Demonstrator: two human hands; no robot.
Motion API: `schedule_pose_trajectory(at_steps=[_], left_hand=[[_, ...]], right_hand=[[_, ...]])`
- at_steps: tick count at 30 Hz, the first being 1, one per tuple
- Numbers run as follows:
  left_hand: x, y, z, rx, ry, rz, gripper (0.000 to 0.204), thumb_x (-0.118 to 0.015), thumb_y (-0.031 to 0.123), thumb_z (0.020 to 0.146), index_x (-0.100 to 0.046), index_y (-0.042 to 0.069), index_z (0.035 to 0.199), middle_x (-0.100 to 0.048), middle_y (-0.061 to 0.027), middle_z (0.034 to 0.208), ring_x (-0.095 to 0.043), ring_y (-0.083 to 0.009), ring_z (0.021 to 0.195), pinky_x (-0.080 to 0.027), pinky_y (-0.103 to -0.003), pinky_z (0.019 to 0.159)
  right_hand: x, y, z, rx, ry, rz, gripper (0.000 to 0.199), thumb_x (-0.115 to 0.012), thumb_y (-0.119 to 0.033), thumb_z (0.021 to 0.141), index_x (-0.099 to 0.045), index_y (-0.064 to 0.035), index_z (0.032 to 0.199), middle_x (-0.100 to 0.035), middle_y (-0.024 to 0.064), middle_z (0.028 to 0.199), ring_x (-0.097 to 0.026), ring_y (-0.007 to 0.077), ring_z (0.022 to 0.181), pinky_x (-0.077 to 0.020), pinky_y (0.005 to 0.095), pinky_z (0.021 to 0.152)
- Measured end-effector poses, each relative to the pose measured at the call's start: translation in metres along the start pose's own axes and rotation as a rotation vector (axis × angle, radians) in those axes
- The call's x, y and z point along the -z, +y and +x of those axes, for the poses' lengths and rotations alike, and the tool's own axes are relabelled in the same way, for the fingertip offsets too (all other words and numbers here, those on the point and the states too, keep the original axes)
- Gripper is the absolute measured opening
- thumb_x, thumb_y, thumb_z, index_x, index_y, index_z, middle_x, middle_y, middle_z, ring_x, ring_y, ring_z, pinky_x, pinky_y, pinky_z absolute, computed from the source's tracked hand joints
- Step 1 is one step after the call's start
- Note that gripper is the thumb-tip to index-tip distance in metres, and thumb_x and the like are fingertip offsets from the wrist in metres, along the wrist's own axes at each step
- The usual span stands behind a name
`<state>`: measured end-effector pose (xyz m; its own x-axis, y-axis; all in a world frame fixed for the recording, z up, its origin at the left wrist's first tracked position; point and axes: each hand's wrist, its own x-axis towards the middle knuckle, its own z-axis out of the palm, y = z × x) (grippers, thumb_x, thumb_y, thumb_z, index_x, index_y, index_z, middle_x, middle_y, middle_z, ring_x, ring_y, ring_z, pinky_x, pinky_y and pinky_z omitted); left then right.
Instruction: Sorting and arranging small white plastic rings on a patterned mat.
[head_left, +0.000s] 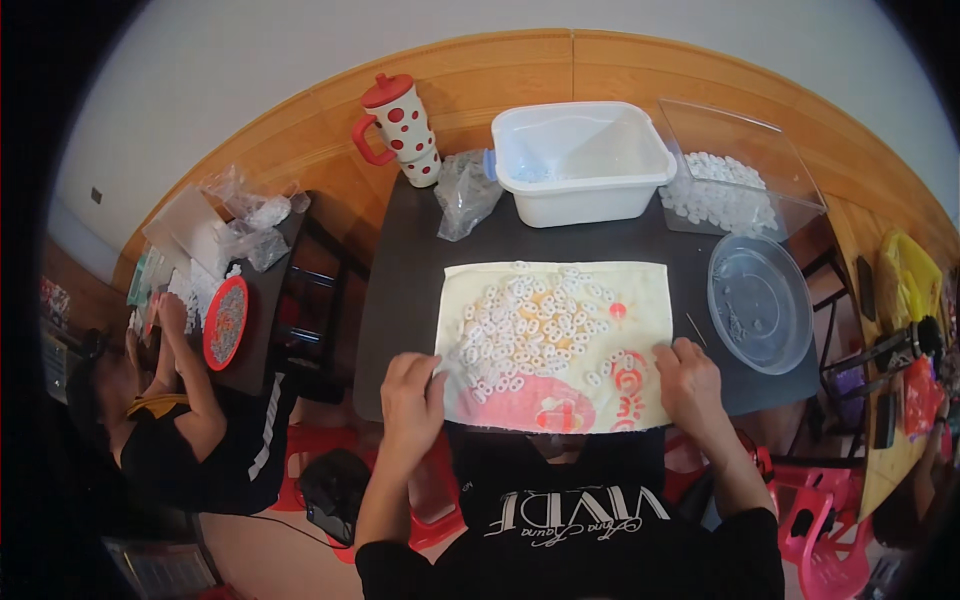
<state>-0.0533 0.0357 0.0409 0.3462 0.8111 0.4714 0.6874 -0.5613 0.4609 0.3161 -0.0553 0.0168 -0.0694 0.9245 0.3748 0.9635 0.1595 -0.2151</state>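
A pale yellow cloth with a red and pink print lies on the dark table in front of me. Many small white pieces, each with what look like two holes, are strewn over it, thickest left of the middle. My left hand is closed on the cloth's left edge near the front corner, thumb against the fabric. At the opposite edge, my right hand pinches the cloth with fingers curled. Its fingertips are partly hidden.
Behind the cloth stand a white tub, a clear plastic bag, a red-dotted tumbler and a clear box of white pieces. A round clear tray sits right. At left, another person works by a red tray.
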Motion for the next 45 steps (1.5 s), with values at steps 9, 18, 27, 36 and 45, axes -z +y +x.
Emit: schedule_pose_trajectory(at_steps=[9, 18, 27, 36, 45], left_hand=[[-0.064, 0.103, -0.018, -0.412, -0.102, -0.291, 0.033, -0.073, -0.002, 0.070, -0.068, -0.002, 0.102, -0.061, -0.0131, 0.089, -0.060, -0.0292, 0.077, -0.049, -0.037, 0.064], [-0.103, 0.102, -0.021, -0.528, 0.104, -0.181, 0.030, -0.070, 0.004, 0.076, -0.068, -0.006, 0.105, -0.062, -0.0174, 0.103, -0.061, -0.0294, 0.083, -0.052, -0.037, 0.069], [-0.101, 0.088, -0.024, -0.301, 0.338, -0.156, 0.041, -0.064, -0.006, 0.073, -0.067, -0.004, 0.114, -0.062, -0.0183, 0.106, -0.062, -0.0312, 0.082, -0.052, -0.037, 0.067], [-0.101, 0.090, -0.020, -0.512, -0.088, -0.251, 0.032, -0.066, 0.003, 0.071, -0.065, -0.003, 0.102, -0.060, -0.0122, 0.091, -0.058, -0.0291, 0.080, -0.050, -0.036, 0.068], [-0.099, 0.096, -0.021, -0.493, -0.135, -0.246, 0.029, -0.065, 0.002, 0.074, -0.064, -0.003, 0.102, -0.059, -0.0126, 0.091, -0.058, -0.0291, 0.086, -0.049, -0.037, 0.074]], right_hand=[[-0.004, -0.031, 0.045, -0.069, 0.183, 0.398, 0.020, -0.059, 0.005, 0.080, -0.063, -0.0038, 0.098, -0.061, 0.0167, 0.083, -0.062, 0.0349, 0.063, -0.0480, 0.0430, 0.056], [-0.020, -0.082, 0.106, 0.177, 0.199, 0.577, 0.016, -0.062, 0.002, 0.083, -0.062, -0.0053, 0.098, -0.059, 0.0143, 0.084, -0.061, 0.0374, 0.069, -0.0487, 0.0426, 0.057], [0.025, -0.019, 0.048, -0.057, 0.248, 0.384, 0.013, -0.061, 0.008, 0.082, -0.064, 0.0006, 0.091, -0.058, 0.0141, 0.080, -0.058, 0.0274, 0.063, -0.0455, 0.0334, 0.056], [-0.001, -0.004, 0.066, -0.070, 0.025, 0.104, 0.025, -0.064, -0.003, 0.084, -0.062, -0.0023, 0.108, -0.056, 0.0196, 0.095, -0.063, 0.0398, 0.086, -0.0519, 0.0473, 0.073], [-0.042, 0.021, 0.122, -0.132, -0.159, -0.230, 0.015, -0.063, -0.004, 0.079, -0.065, -0.0029, 0.094, -0.063, 0.0176, 0.097, -0.066, 0.0362, 0.093, -0.0555, 0.0458, 0.076]])
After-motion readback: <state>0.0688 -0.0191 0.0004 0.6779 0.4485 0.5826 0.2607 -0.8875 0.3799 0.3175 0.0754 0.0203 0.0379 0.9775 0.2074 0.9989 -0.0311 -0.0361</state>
